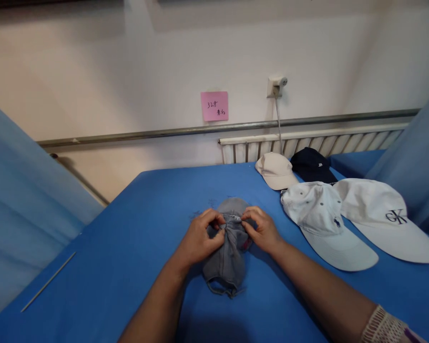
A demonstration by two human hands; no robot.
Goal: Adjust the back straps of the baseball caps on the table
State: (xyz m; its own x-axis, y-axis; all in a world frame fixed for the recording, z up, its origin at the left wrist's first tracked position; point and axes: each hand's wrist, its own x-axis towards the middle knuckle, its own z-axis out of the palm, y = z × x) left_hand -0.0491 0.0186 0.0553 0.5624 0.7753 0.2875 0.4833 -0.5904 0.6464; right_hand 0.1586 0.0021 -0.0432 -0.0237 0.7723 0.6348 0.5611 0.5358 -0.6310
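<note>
A grey baseball cap point(224, 264) lies on the blue table in front of me, its brim pointing away and its strap opening toward me. The fabric of its crown is bunched up in the middle. My left hand point(203, 238) pinches the crown from the left between thumb and fingers. From the right, my right hand point(262, 231) pinches the cap near the pale lettering at its front. Part of the brim and the crown's sides are hidden behind my fingers.
To the right lie a pale cap with a small logo point(318, 214), a white cap with black letters point(375, 200), a beige cap point(275, 166) and a navy cap point(312, 162). A thin stick point(48, 282) rests at the left. Blue curtains point(17, 205) hang on both sides.
</note>
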